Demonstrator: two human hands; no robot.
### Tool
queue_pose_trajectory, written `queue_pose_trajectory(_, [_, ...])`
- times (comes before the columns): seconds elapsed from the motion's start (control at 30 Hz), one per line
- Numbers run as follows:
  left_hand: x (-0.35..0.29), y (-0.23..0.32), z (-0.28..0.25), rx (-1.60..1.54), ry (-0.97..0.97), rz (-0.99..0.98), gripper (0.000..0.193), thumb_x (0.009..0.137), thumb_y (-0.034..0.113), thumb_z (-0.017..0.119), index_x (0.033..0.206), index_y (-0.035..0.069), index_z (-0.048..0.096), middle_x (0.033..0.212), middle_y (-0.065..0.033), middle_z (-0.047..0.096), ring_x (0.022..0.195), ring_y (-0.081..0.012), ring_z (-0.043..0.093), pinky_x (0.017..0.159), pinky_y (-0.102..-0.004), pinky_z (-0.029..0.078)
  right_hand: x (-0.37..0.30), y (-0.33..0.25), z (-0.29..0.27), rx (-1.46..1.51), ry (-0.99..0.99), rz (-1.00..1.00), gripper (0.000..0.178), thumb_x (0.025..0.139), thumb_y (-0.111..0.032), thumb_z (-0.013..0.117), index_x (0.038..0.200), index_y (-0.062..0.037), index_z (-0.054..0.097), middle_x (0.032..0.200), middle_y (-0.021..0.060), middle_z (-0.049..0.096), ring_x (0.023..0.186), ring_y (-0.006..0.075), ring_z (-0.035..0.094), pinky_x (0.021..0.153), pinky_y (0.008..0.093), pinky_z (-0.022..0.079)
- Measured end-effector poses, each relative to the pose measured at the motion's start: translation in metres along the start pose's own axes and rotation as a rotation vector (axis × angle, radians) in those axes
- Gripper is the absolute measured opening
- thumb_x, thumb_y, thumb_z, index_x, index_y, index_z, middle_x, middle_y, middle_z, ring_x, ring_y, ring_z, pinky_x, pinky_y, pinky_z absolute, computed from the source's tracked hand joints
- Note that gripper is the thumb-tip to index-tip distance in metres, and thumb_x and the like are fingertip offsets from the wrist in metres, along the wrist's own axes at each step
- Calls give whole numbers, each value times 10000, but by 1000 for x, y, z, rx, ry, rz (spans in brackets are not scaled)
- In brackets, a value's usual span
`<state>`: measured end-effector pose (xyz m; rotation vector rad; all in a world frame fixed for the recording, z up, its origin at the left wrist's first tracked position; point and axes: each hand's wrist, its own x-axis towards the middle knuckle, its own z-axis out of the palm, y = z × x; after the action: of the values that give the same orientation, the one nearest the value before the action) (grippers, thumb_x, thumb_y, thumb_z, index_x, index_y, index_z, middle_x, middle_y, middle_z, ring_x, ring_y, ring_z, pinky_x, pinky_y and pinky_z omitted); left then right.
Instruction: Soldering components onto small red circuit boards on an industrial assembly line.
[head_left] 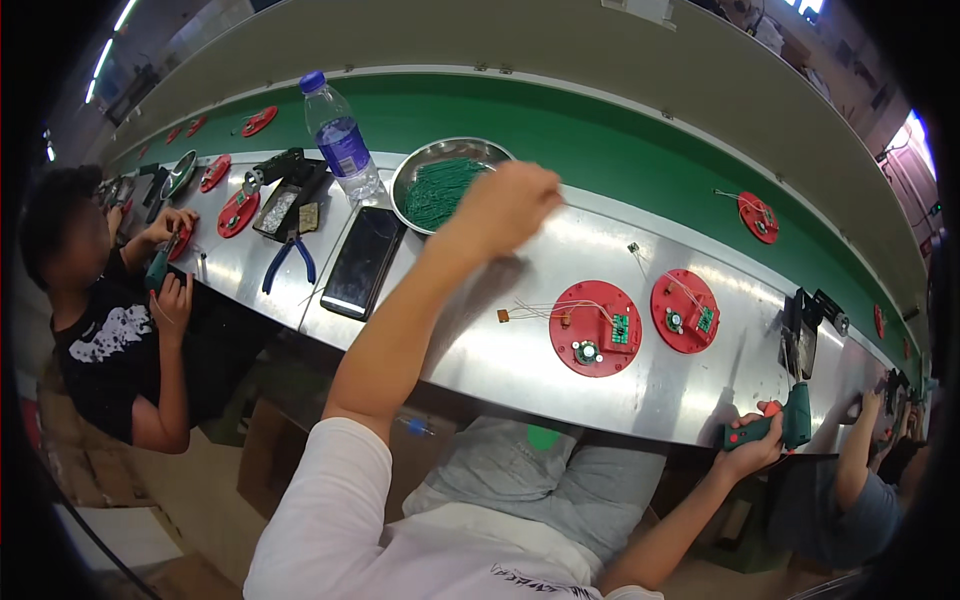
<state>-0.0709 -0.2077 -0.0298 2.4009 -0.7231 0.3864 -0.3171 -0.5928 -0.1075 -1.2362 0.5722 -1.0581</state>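
Note:
My left hand (512, 208) hangs over the right rim of a round metal bowl (408, 168), a little blurred. Its fingers curl inward, and what they hold, if anything, is hidden. Thin green wires (442, 190) fill the bowl. In my right hand (752, 456) is a green soldering gun (795, 418) with red buttons, its tip pointing up by the bench's front edge. Between my hands lie two red discs: the nearer-left disc (575, 365) and the right disc (672, 340). Both carry green circuit boards, a round component and thin pale leads.
A water bottle (342, 140) and a black phone (362, 262) stand and lie left of the bowl. Blue pliers (290, 262) rest beside a black tray (292, 205). A black tool stand (800, 330) is at the right. Co-workers sit on both sides; the left one holds a similar tool (158, 268).

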Motion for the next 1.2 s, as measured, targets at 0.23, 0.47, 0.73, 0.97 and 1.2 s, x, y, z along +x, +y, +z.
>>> queue_pose_trajectory(0.23, [9, -71, 2, 473, -89, -315, 132, 798, 158, 666, 841, 46, 721, 907, -170, 701, 913, -346, 668, 837, -448, 541, -2, -6, -1, -21, 14, -12, 306, 995, -275, 538, 1067, 15, 608, 864, 82, 601, 571, 133, 533, 491, 277, 434])
queue_pose_trajectory(0.47, [13, -80, -21, 109, -58, -323, 175, 793, 162, 682, 891, 26, 737, 915, -162, 729, 871, -340, 696, 820, -395, 546, -1, -6, -1, -24, -4, -31, 311, 995, -242, 507, 1078, 46, 591, 892, 116, 610, 550, 135, 533, 477, 277, 446])
queue_pose_trajectory(0.73, [12, -71, -34, -319, 190, -184, 156, 860, 120, 694, 957, 0, 717, 865, -129, 729, 788, -196, 701, 763, -317, 543, 2, -3, -10, 16, -41, -5, 298, 999, -247, 516, 1094, 25, 594, 902, 101, 605, 575, 125, 533, 482, 273, 438])
queue_pose_trajectory(0.97, [-5, -27, -24, -413, 107, -62, 122, 919, 91, 638, 996, -4, 642, 827, -54, 669, 732, -114, 608, 694, -250, 485, -12, -9, -12, 30, -211, -25, 288, 956, -186, 522, 1106, 54, 570, 981, 162, 651, 530, 139, 566, 428, 283, 463])
queue_pose_trajectory(1.2, [-48, 48, 16, -201, 157, 355, 96, 749, 0, 677, 841, 9, 649, 754, -110, 643, 642, -238, 630, 592, -342, 502, -75, -11, 4, 51, -667, 58, 611, 913, -364, 656, 1250, 115, 480, 976, 218, 611, 493, 184, 575, 412, 291, 453])
